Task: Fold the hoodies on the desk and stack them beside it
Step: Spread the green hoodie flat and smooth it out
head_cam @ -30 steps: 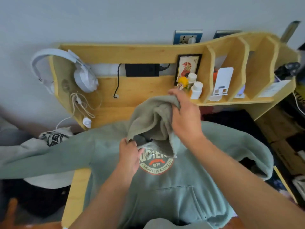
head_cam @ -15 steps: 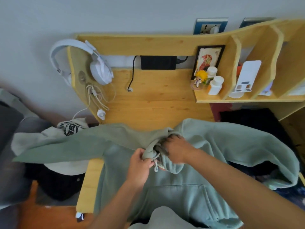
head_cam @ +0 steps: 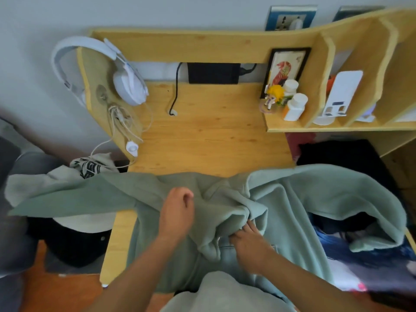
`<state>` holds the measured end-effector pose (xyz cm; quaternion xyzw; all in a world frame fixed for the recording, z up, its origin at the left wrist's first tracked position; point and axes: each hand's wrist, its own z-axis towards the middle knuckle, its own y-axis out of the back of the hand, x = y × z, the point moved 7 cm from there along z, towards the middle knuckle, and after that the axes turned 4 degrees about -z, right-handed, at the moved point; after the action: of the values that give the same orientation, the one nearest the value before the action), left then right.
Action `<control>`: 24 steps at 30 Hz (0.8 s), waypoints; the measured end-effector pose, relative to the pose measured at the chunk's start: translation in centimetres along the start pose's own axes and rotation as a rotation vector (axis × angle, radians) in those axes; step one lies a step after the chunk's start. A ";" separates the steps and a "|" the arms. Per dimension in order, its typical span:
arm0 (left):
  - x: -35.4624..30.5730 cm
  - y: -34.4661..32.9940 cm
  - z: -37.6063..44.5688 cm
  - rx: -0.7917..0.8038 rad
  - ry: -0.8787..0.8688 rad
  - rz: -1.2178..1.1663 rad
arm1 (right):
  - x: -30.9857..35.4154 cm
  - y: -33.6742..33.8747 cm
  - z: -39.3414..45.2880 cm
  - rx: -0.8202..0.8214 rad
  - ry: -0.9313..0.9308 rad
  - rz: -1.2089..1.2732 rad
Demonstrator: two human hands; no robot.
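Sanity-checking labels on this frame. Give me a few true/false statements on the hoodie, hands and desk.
1. The green hoodie lies spread on the desk, sleeves hanging off both sides. True.
2. The hood is folded down onto the chest. True.
3. The white headphones lie flat on the desk. False: they hang on its left side panel.
4. The right hand is off the hoodie. False: its fingers are on the hood's edge.
5. The left hand rests on the fabric. True.

wall (head_cam: pixel 157 10): pale grey | desk (head_cam: pixel 209 136): light wood, shelved | floor (head_cam: pixel 58 293): possibly orange wood
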<state>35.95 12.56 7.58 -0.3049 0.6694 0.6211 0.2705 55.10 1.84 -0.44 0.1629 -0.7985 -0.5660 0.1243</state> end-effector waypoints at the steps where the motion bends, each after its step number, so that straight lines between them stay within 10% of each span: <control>1: -0.5 -1.0 1.3 0.098 -0.046 0.027 | -0.1 0.1 -0.2 -0.001 0.026 0.075; 7: 3.7 -7.5 2.6 0.584 0.212 0.478 | -6.8 5.7 -2.0 -0.574 -0.484 0.622; 14: 6.4 -9.0 2.6 0.523 0.152 0.609 | -10.7 0.6 -0.7 -0.001 -0.742 0.850; 19: 5.8 -8.7 3.5 0.510 0.112 0.556 | -6.3 0.1 -1.4 -0.142 -0.886 0.969; 24: 1.2 -2.6 3.9 0.172 0.030 0.075 | -2.2 5.4 -1.7 -0.503 -0.632 0.919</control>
<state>37.01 16.26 4.61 -0.2645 0.7350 0.5666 0.2622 57.15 2.89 5.18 -0.4084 -0.6274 -0.6465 0.1473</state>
